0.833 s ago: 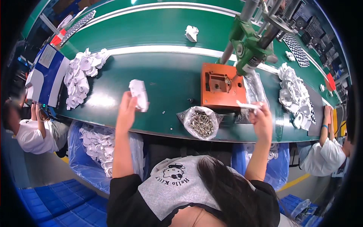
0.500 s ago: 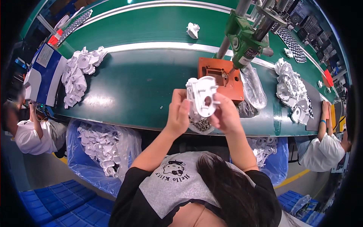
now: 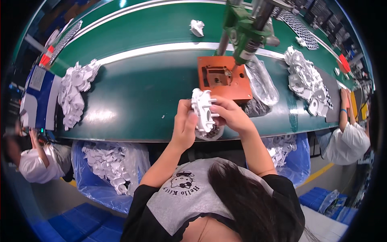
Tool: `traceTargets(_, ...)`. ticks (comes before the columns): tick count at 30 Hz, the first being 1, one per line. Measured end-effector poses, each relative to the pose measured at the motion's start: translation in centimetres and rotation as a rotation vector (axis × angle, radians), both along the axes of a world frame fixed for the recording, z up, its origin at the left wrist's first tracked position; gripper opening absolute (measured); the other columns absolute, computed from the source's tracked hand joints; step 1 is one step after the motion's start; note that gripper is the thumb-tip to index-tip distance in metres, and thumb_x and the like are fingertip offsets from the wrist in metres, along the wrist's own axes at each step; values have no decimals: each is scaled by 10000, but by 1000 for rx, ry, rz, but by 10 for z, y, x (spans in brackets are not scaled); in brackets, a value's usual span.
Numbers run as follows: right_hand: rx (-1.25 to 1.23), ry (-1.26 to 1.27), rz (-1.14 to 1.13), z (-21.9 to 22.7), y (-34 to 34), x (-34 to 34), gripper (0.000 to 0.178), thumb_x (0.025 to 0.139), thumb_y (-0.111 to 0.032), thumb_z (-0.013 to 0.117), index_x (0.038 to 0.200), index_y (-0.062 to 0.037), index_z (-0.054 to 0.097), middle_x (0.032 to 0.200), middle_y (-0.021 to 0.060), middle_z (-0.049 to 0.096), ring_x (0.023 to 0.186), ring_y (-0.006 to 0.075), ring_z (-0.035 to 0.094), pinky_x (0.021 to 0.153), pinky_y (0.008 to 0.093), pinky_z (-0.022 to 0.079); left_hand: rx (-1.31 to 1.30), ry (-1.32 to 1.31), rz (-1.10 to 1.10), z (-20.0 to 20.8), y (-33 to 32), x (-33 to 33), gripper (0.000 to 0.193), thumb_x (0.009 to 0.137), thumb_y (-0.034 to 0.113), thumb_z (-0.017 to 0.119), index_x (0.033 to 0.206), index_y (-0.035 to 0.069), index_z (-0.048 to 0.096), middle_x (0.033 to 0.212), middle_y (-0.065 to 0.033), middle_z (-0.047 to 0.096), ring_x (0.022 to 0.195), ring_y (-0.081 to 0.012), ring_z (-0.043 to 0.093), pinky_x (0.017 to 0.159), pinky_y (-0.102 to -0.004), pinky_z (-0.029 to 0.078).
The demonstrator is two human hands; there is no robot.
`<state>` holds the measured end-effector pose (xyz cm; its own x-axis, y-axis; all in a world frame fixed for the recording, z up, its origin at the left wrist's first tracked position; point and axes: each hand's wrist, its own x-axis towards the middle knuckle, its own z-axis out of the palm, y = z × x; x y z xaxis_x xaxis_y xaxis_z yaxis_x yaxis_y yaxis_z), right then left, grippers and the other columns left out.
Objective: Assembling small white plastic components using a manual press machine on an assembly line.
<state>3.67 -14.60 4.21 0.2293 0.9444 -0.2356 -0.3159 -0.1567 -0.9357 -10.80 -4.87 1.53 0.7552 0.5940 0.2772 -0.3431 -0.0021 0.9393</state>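
Between my two hands is a white moulded plastic part with rounded openings and short pegs sticking out on its right. My left hand is closed on its left side, thumb against the plastic. The fingers of my right hand grip it from the right, beside the pegs. Below the part, partly covered by it, a small bowl of metal screws stands at the bench edge. Just beyond my hands is an orange fixture block with a dark recess, under a green press head.
Piles of white parts lie left and right. A clear plastic bag sits beside the fixture. Blue-lined bins of parts stand below the bench. A single white part is on the far belt. Co-workers sit at both sides.
The white part has been turned in my hands, so its narrower side now faces up with the pegs to the right. The view has shifted, moving the bench and press leftward in the picture.
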Motion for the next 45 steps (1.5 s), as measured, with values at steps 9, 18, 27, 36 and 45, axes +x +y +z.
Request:
traceTargets(9, 197, 971, 61, -55, -2, -8, 265, 966, -253, 434, 1086, -42, 541, 607, -34, 446, 425, 47, 371, 380, 188, 311, 965, -37, 138, 3, 14, 7, 1010, 591, 395, 839, 1367, 118, 255, 1306, -228, 434, 1199, -404, 443, 1038, -515, 258)
traceTargets(18, 76, 1184, -307, -67, -15, -28, 275, 955, -304, 435, 1033, -73, 563, 650, -14, 507, 468, 54, 417, 432, 205, 384, 866, -16, -74, 13, 0, 33, 931, 595, 357, 833, 1341, 58, 362, 1431, -182, 345, 1302, -340, 366, 1082, -474, 172)
traceTargets(27, 260, 558, -301, -36, -23, -24, 264, 897, -294, 578, 1008, -67, 500, 657, -30, 464, 497, 66, 397, 472, 193, 314, 30, -294, 44, 8, -25, 34, 515, 842, 19, 574, 1300, -14, 341, 1195, -147, 495, 1064, -174, 524, 931, -307, 419)
traceTargets(36, 207, -526, -702, -32, -26, -4, 720, 765, 15, 659, 1334, -96, 232, 1136, 83, 496, 922, 161, 584, 697, 255, 507, -466, -145, -76, 1, -15, 39, 395, 922, 49, 484, 1301, 15, 377, 1190, -89, 514, 1060, -145, 527, 900, -302, 456)
traceTargets(45, 156, -98, -549, -25, -32, 0, 522, 835, -36, 567, 1318, -66, 372, 1022, 95, 605, 765, 125, 609, 581, 231, 507, -170, -73, 12, -14, -11, 34, 461, 957, 136, 454, 1368, 20, 281, 1294, -103, 445, 1127, -173, 494, 972, -328, 388)
